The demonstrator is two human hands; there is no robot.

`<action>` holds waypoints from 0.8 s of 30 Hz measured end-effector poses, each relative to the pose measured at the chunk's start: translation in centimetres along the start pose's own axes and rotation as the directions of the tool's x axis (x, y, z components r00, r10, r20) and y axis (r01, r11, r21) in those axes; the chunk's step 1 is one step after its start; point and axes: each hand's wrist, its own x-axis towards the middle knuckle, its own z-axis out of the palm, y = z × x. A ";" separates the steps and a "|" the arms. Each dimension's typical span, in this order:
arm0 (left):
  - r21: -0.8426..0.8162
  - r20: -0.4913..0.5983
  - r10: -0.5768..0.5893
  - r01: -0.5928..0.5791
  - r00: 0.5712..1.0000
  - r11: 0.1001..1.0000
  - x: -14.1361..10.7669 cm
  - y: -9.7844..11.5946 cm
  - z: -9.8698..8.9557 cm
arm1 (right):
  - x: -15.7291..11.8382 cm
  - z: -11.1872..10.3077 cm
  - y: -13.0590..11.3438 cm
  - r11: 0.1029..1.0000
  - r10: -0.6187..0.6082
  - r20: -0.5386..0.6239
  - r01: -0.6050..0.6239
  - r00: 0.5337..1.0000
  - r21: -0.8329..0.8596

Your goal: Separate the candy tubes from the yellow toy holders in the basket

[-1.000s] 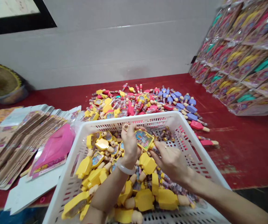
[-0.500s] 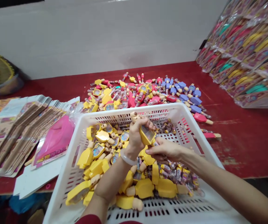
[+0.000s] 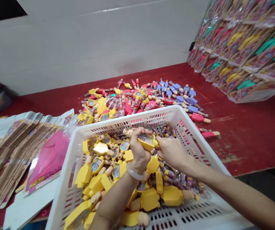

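**Left hand** [image 3: 139,147], 1: closed firmly around a yellow plastic toy [image 3: 147,142], 1, which has a picture window on its face and a flesh-coloured peg at one end. White bangle [image 3: 134,172], 1, on the wrist.

**Right hand** [image 3: 174,152], 1: fingers bunched against the toy's far end. Whether it grips the toy or only touches it is hard to tell from this angle.

**Location of held toy:** just above the load, within the walls of a white perforated plastic crate [image 3: 137,118], 1, which stands on a red bench [image 3: 252,143], 1.

**Crate contents:** yellow windowed toys [image 3: 96,165], well over twenty, lying loose at mixed angles. Clear tubes [image 3: 167,129], a small cluster, lie in the far corner.

**Bench, beyond crate:** loose toy heap [image 3: 137,102], 1, in yellow, red and purple, too many to count. Red toys [image 3: 198,117], 2, lie apart from the heap, just beside the crate's right wall.

**Bench, right:** packaged toy cards [image 3: 247,54], many, stacked in overlapping rows against the wall.

**Bench, left:** printed card stacks [image 3: 15,153], fanned flat, count unclear; pink card [image 3: 49,159], 1, beside them; white sheet [image 3: 29,201], 1, below them.
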 end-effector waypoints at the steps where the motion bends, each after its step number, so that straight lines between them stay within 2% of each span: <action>1: -0.015 0.072 -0.022 0.024 0.997 1.000 -0.1 0.4 0.2 | -0.1 0.1 0.1 0.978 -0.045 0.079 0.028 0.996 0.206; 2: -0.023 0.156 -0.065 0.070 0.986 0.997 -0.3 0.9 0.3 | -0.2 0.4 0.3 0.894 -0.119 0.193 0.021 0.974 0.447; 3: -0.017 0.244 -0.125 0.133 0.962 0.991 -0.4 1.4 0.5 | -0.3 0.7 0.4 0.746 -0.229 0.322 -0.047 0.919 0.664; 4: 0.004 0.323 -0.189 0.199 0.927 0.980 -0.4 1.9 0.7 | -0.3 1.0 0.6 0.575 -0.358 0.432 -0.169 0.828 0.800; 5: 0.035 0.385 -0.247 0.253 0.889 0.967 -0.4 2.3 0.7 | -0.4 1.4 0.7 0.436 -0.481 0.507 -0.306 0.715 0.846; 6: 0.071 0.422 -0.291 0.289 0.859 0.955 -0.3 2.7 0.8 | -0.3 1.7 0.7 0.358 -0.569 0.543 -0.408 0.618 0.840; 7: 0.106 0.426 -0.317 0.302 0.847 0.948 -0.2 2.9 0.7 | -0.2 1.9 0.7 0.339 -0.601 0.557 -0.449 0.573 0.827; 8: 0.135 0.393 -0.312 0.282 0.865 0.950 0.1 3.0 0.5 | 0.0 2.1 0.7 0.367 -0.566 0.561 -0.424 0.604 0.828; 9: 0.157 0.323 -0.272 0.232 0.907 0.960 0.4 3.0 0.2 | 0.2 2.3 0.7 0.432 -0.460 0.529 -0.341 0.714 0.835; 10: 0.173 0.229 -0.201 0.164 0.952 0.971 0.7 2.8 -0.1 | 0.4 2.4 0.7 0.527 -0.300 0.426 -0.224 0.853 0.820; 11: 0.183 0.138 -0.119 0.093 0.983 0.979 1.0 2.6 -0.4 | 0.6 2.5 0.6 0.634 -0.141 0.254 -0.110 0.957 0.765; 12: 0.185 0.072 -0.052 0.037 0.996 0.982 1.2 2.3 -0.7 | 0.8 2.6 0.5 0.722 -0.042 0.077 -0.023 0.996 0.692; 13: 0.180 0.048 -0.023 0.014 0.999 0.984 1.3 2.1 -1.0 | 0.9 2.8 0.4 0.766 -0.014 -0.030 0.030 0.999 0.642; 14: 0.173 0.064 -0.039 0.027 0.997 0.984 1.4 1.9 -1.2 | 0.9 2.9 0.2 0.765 -0.042 -0.032 0.053 0.999 0.642; 15: 0.171 0.102 -0.081 0.063 0.991 0.983 1.5 1.9 -1.3 | 0.8 3.0 0.0 0.726 -0.110 0.055 0.042 0.992 0.686; 17: 0.210 0.180 -0.173 0.134 0.968 0.969 1.9 2.4 -1.3 | 1.0 3.1 -0.1 0.605 -0.291 0.276 -0.047 0.916 0.795; 18: 0.244 0.188 -0.178 0.129 0.966 0.961 2.6 2.9 -1.2 | 1.3 2.9 0.0 0.567 -0.343 0.321 -0.078 0.882 0.820; 19: 0.284 0.173 -0.141 0.087 0.975 0.955 3.5 3.6 -1.0 | 1.9 2.7 0.3 0.577 -0.347 0.322 -0.070 0.881 0.814; 20: 0.336 0.121 -0.048 0.004 0.991 0.942 4.8 4.6 -0.8 | 2.7 2.4 0.9 0.652 -0.294 0.292 -0.033 0.910 0.758; 21: 0.395 0.044 0.090 -0.100 0.995 0.913 6.5 5.7 -0.6 | 3.7 2.1 1.7 0.764 -0.195 0.241 -0.007 0.951 0.645; 22: 0.459 -0.037 0.243 -0.199 0.969 0.866 8.4 7.1 -0.5 | 4.9 1.8 2.7 0.872 -0.076 0.173 -0.018 0.982 0.489; 23: 0.534 -0.135 0.419 -0.290 0.898 0.794 10.3 8.5 -0.5 | 6.2 1.6 3.7 0.954 0.064 0.106 -0.092 0.992 0.284; 24: 0.576 -0.183 0.512 -0.330 0.839 0.748 12.1 9.9 -0.6 | 7.6 1.4 4.8 0.970 0.175 0.072 -0.184 0.982 0.156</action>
